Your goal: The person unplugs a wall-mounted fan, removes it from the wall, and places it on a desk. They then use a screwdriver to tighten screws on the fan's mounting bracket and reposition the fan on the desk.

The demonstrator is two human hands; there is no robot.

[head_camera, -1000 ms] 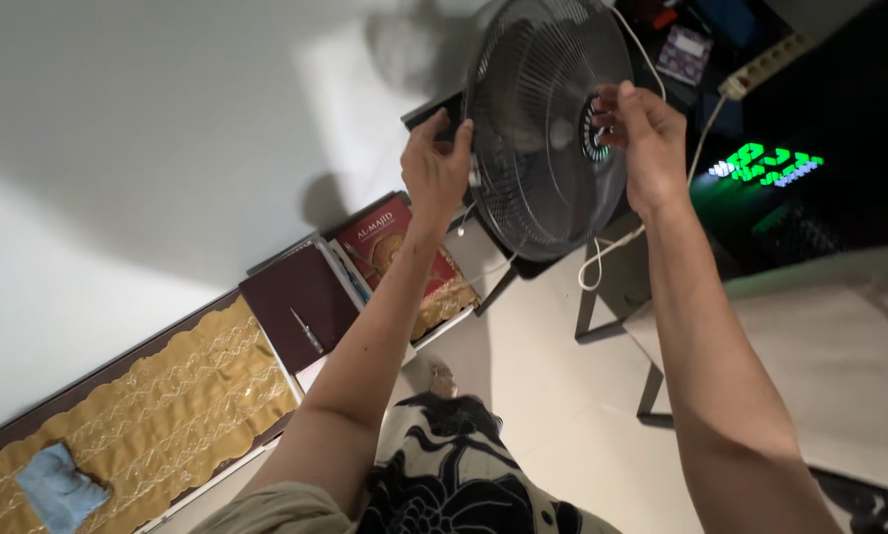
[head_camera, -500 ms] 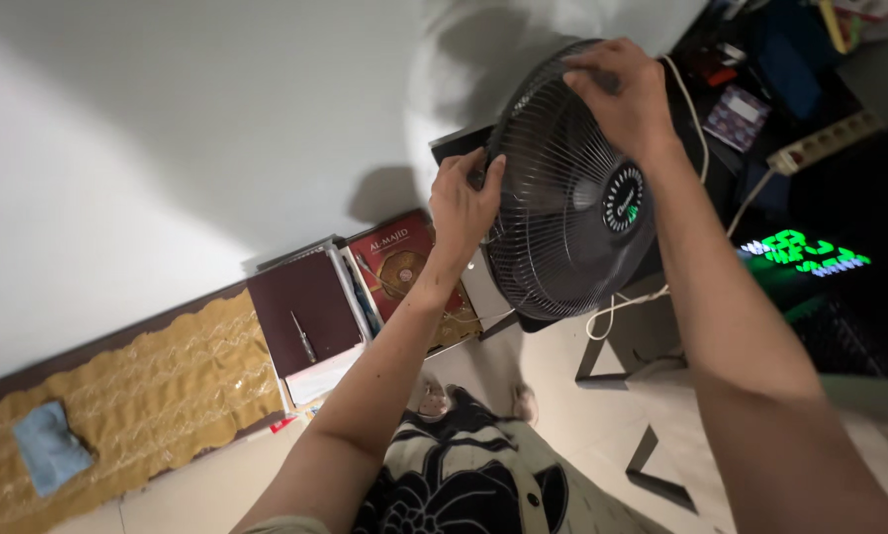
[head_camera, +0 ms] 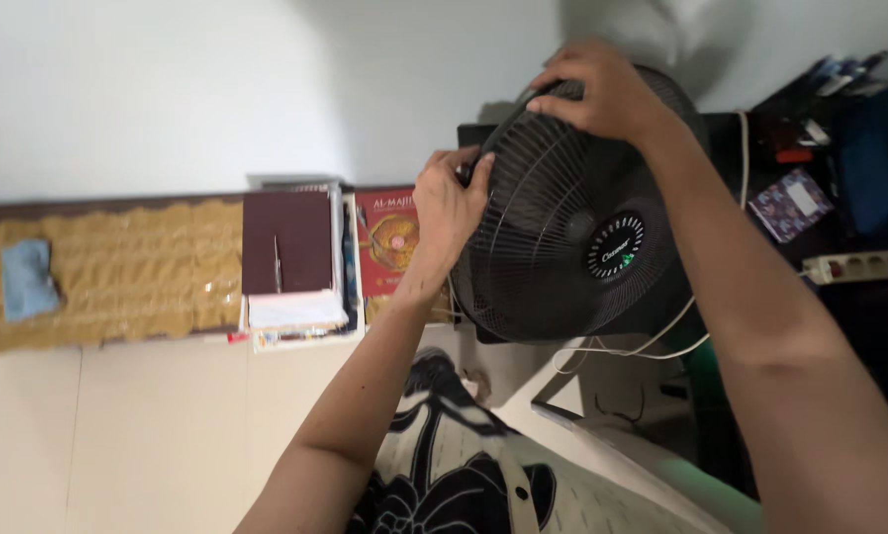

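Fan point(head_camera: 572, 247) grille is gripped at its rim by both hands: left hand point(head_camera: 449, 203) clamped on the near edge, right hand point(head_camera: 607, 94) clasping the top, books point(head_camera: 290, 257) beside it

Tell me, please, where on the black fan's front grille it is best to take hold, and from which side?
Probably at the rim of the black fan grille, from opposite edges: the round guard bulges at the centre, and its thin wires offer little grip. The left hand and right hand already sit on that rim.
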